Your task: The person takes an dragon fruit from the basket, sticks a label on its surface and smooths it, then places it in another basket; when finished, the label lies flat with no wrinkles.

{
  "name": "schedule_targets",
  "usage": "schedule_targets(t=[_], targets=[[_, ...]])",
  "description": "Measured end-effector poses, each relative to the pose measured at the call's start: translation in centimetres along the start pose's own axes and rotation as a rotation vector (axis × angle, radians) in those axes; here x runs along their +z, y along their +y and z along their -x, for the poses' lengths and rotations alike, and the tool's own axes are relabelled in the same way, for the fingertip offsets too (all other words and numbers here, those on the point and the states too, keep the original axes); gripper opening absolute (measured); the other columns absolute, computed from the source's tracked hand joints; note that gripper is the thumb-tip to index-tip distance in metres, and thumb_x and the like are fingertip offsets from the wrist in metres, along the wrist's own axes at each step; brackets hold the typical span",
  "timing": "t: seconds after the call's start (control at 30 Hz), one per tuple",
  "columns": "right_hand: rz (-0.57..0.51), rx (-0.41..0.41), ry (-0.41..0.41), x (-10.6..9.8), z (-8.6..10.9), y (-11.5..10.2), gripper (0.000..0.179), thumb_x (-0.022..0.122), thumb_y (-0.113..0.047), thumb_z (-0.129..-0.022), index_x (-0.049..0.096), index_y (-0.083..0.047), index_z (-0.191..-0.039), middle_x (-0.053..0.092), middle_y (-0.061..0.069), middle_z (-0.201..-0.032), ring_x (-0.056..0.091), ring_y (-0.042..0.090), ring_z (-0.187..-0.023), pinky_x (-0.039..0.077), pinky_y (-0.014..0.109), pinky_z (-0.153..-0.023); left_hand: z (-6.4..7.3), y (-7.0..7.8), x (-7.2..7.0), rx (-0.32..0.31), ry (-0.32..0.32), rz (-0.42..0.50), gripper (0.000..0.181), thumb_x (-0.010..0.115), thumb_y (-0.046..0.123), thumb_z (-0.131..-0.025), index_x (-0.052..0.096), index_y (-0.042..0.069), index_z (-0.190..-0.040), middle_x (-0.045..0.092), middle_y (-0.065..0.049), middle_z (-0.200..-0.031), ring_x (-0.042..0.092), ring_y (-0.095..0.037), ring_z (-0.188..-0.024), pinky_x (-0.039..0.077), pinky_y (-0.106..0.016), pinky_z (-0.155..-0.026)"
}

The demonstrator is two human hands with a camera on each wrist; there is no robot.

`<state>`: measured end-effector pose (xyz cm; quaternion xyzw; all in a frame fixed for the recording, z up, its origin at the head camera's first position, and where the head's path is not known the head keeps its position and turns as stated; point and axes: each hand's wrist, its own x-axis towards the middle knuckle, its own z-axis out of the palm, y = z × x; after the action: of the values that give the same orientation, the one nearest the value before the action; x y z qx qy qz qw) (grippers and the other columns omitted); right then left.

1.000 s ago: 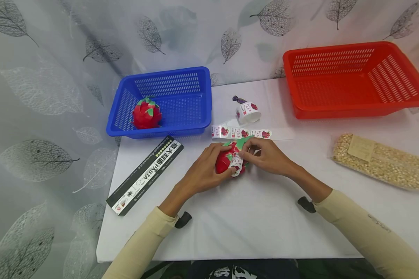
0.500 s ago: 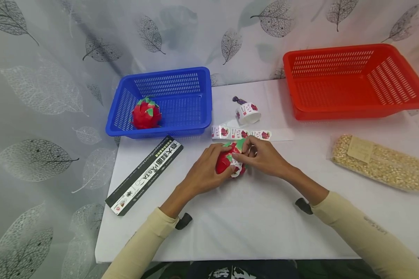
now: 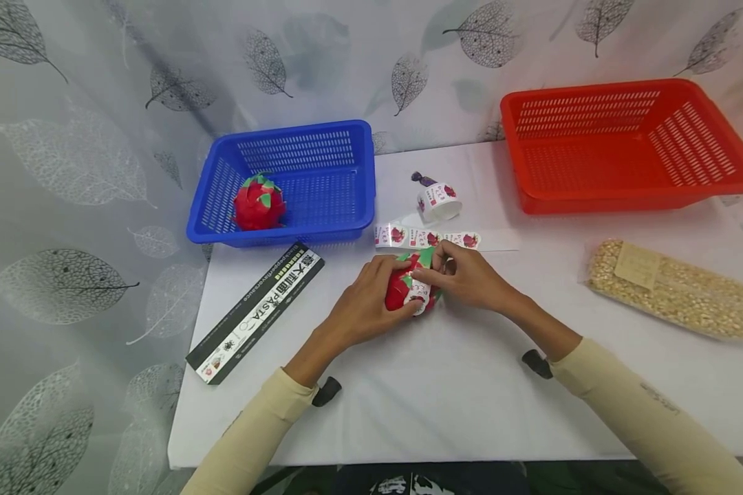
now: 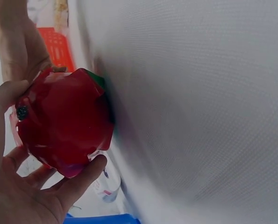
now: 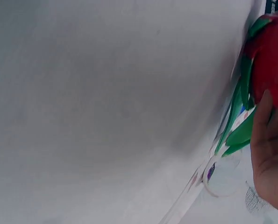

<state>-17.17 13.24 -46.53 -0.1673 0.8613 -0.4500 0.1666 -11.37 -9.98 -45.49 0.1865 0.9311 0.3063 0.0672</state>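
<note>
A red dragon fruit with green leaf tips lies on its side on the white table, a printed sticker on its upper face. My left hand grips it from the left, its thumb across the sticker's lower end. From the other side my right hand bends its fingers at the leafy end, the thumb pressed on the sticker's upper part. The fruit's glossy red end faces the left wrist view, with left-hand fingers under it. In the right wrist view, one fingertip touches its red side.
Behind the hands lie a sticker strip, its roll and a purple-wrapped candy. A blue basket holds another dragon fruit. A red basket, a corn-kernel bag and a pasta box stand around.
My right thumb has moved from pinching the raised end of the sticker to pressing on it, slightly left. The left hand keeps its grip on the dragon fruit.
</note>
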Motion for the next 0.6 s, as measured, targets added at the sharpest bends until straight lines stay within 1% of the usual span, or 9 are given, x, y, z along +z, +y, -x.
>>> schedule_targets(t=[0.17, 0.27, 0.43, 0.6], targets=[[-0.039, -0.075, -0.066, -0.6, -0.1, 0.9, 0.031, 0.084, -0.026, -0.094, 0.057, -0.011, -0.102, 0.061, 0.006, -0.091, 0.059, 0.024, -0.084, 0.051, 0.024, -0.069, -0.1, -0.1, 0.2, 0.015, 0.010, -0.020, 0.079, 0.081, 0.046, -0.092, 0.041, 0.017, -0.154, 0.047, -0.007, -0.149, 0.049, -0.022, -0.133, 0.061, -0.040, -0.097], [-0.052, -0.100, -0.091, -0.7, -0.1, 1.1, 0.033, 0.086, -0.025, -0.091, 0.058, -0.011, -0.104, 0.061, 0.006, -0.093, 0.059, 0.024, -0.083, 0.050, 0.025, -0.069, -0.1, -0.1, 0.3, 0.026, 0.020, -0.030, 0.080, 0.082, 0.045, -0.092, 0.041, 0.016, -0.154, 0.048, -0.007, -0.147, 0.050, -0.022, -0.132, 0.061, -0.040, -0.096], [-0.057, -0.101, -0.118, -0.8, 0.0, 1.2, 0.041, 0.090, -0.026, -0.087, 0.057, -0.011, -0.107, 0.060, 0.006, -0.097, 0.058, 0.024, -0.084, 0.051, 0.025, -0.070, -0.2, -0.2, 0.4, 0.043, 0.039, -0.042, 0.078, 0.082, 0.043, -0.092, 0.042, 0.014, -0.153, 0.048, -0.008, -0.145, 0.050, -0.022, -0.130, 0.061, -0.039, -0.096], [-0.045, -0.100, -0.119, -0.8, 0.0, 1.3, 0.041, 0.090, -0.026, -0.086, 0.058, -0.011, -0.106, 0.060, 0.005, -0.098, 0.058, 0.023, -0.087, 0.052, 0.026, -0.072, -0.2, -0.1, 0.5, 0.052, 0.044, -0.046, 0.077, 0.082, 0.041, -0.092, 0.043, 0.013, -0.152, 0.049, -0.009, -0.143, 0.051, -0.023, -0.129, 0.060, -0.039, -0.097]])
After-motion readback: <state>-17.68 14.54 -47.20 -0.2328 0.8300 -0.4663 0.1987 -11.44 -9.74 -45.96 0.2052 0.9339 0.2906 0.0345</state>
